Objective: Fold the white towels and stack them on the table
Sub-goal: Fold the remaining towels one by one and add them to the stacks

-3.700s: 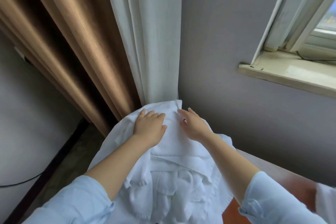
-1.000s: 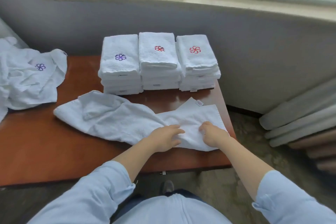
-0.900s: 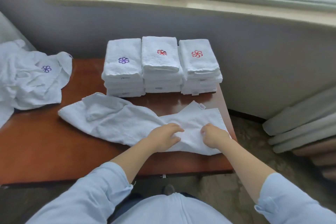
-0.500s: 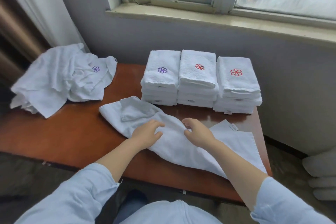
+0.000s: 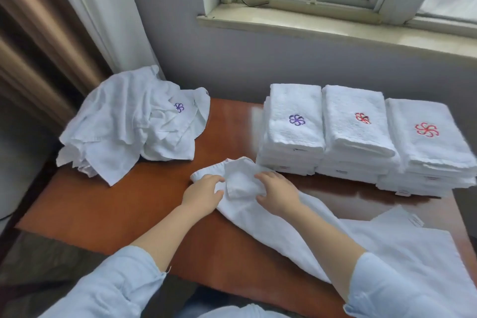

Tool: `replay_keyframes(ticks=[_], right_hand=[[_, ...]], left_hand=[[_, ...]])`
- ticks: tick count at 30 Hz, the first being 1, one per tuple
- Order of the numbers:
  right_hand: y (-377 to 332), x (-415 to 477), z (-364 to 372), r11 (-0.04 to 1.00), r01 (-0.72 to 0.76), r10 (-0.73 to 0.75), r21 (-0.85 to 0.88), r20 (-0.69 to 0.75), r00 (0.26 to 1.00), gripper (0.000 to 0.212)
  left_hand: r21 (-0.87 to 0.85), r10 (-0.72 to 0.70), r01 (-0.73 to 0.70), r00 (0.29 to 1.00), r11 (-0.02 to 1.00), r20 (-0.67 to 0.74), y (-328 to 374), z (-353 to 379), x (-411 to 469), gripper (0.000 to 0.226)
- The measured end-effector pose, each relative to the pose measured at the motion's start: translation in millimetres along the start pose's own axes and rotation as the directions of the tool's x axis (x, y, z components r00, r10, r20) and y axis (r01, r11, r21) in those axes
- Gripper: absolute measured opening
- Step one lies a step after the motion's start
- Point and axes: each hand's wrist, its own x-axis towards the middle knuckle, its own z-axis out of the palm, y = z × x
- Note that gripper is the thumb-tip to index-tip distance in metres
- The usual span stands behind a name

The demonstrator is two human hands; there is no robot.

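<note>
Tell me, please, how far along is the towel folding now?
Done: three folded stacks stand at the back of the table. In hand: the left hand and right hand grip the bunched end of one loose towel, not yet folded. Left: that towel and the rumpled pile at the far left.

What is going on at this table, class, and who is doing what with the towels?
A person is folding white towels at a wooden table. The left hand and right hand both grip the crumpled end of one loose towel, which lies stretched along the table's front. Three folded stacks stand in a row at the back, below the window. A heap of unfolded towels sits on the far left corner.
</note>
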Motion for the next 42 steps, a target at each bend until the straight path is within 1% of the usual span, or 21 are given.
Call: replay_keyframes(ticks=[2, 4, 7, 8, 11, 13, 15, 18, 20, 22, 25, 27, 29, 31, 34, 36, 38, 40, 42], right_hand=[[-8.7, 13.4, 12.0, 0.996, -0.071, 0.074, -0.052, 0.056, 0.996, 0.063], [-15.9, 23.5, 24.0, 0.986, -0.127, 0.136, -0.109, 0.073, 0.988, 0.057], [-24.0, 30.1, 36.5, 0.972, -0.192, 0.191, -0.138, -0.022, 0.981, 0.029], [-27.1, 30.5, 38.7, 0.967, -0.224, 0.218, -0.122, -0.059, 0.974, 0.024], [-37.8, 30.4, 40.0, 0.953, -0.3, 0.291, -0.044, -0.154, 0.944, 0.02], [-46.4, 29.1, 33.7, 0.931, -0.35, 0.365, 0.101, -0.241, 0.899, 0.015], [-53.7, 26.1, 24.1, 0.901, -0.373, 0.429, 0.223, -0.32, 0.845, 0.013], [-63.9, 15.6, 6.1, 0.875, -0.363, 0.478, 0.321, -0.451, 0.753, 0.013], [-70.0, 7.1, -7.7, 0.873, -0.332, 0.482, 0.356, -0.531, 0.697, 0.013], [-75.7, -2.7, -22.5, 0.873, -0.3, 0.484, 0.386, -0.596, 0.641, 0.012], [-84.2, -21.0, -41.0, 0.874, -0.263, 0.483, 0.408, -0.682, 0.55, 0.013], [-90.1, -36.3, -48.9, 0.877, -0.241, 0.479, 0.416, -0.712, 0.514, 0.012], [-97.0, -54.1, -50.3, 0.876, -0.204, 0.478, 0.437, -0.724, 0.498, 0.008], [-105.5, -70.6, -45.1, 0.863, -0.174, 0.492, 0.474, -0.712, 0.501, 0.007], [-120.6, -90.6, -27.7, 0.816, -0.131, 0.536, 0.563, -0.652, 0.536, 0.004], [-132.9, -99.0, -12.4, 0.788, -0.133, 0.55, 0.601, -0.59, 0.591, 0.005], [-147.2, -104.2, 7.8, 0.767, -0.159, 0.547, 0.622, -0.505, 0.668, 0.005], [-162.6, -106.5, 28.9, 0.763, -0.18, 0.523, 0.621, -0.429, 0.737, 0.005], [-174.8, -103.8, 45.5, 0.773, -0.221, 0.5, 0.594, -0.359, 0.788, 0.005]], left_hand=[[0.015, 0.001, -0.002, 1.0, 1.0, 0.023, -17.8, -6.7, 18.7, 0.043], [0.022, 0.013, -0.014, 0.998, 1.0, 0.057, -34.0, -10.8, 38.1, 0.05], [0.036, 0.032, -0.037, 0.991, 0.999, 0.128, -50.5, -12.1, 63.0, 0.06], [0.049, 0.04, -0.048, 0.988, 0.998, 0.152, -53.9, -11.9, 69.7, 0.063], [0.042, 0.069, -0.079, 0.976, 0.996, 0.207, -58.2, -9.3, 83.7, 0.067], [0.023, 0.081, -0.088, 0.972, 0.996, 0.222, -57.8, -8.2, 90.9, 0.061], [0.026, 0.115, -0.123, 0.971, 0.992, 0.209, -55.8, -9.0, 97.3, 0.047], [-0.003, 0.192, -0.195, 0.965, 0.981, 0.178, -49.6, -13.9, 102.1, 0.021], [-0.108, 0.22, -0.204, 0.962, 0.973, 0.16, -41.1, -19.4, 103.8, 0.013], [-0.281, 0.22, -0.172, 0.964, 0.944, 0.149, -28.8, -27.7, 102.9, 0.014], [-0.484, 0.23, -0.169, 0.971, 0.859, 0.068, -9.8, -44.0, 97.9, 0.028], [-0.524, 0.242, -0.207, 0.97, 0.826, -0.002, 1.7, -58.0, 91.4, 0.034], [-0.502, 0.271, -0.27, 0.96, 0.821, -0.072, 10.8, -72.5, 81.1, 0.033], [-0.522, 0.286, -0.296, 0.953, 0.8, -0.103, 17.5, -86.2, 68.3, 0.035], [-0.505, 0.326, -0.349, 0.935, 0.789, -0.137, 17.7, -102.0, 55.9, 0.039], [-0.465, 0.364, -0.394, 0.918, 0.793, -0.157, 13.1, -109.2, 51.0, 0.035], [-0.444, 0.378, -0.416, 0.909, 0.793, -0.177, 4.9, -113.5, 43.6, 0.032], [-0.423, 0.388, -0.447, 0.895, 0.789, -0.222, -4.8, -116.8, 35.8, 0.031], [-0.409, 0.39, -0.466, 0.884, 0.785, -0.259, -12.4, -122.2, 31.6, 0.03]])
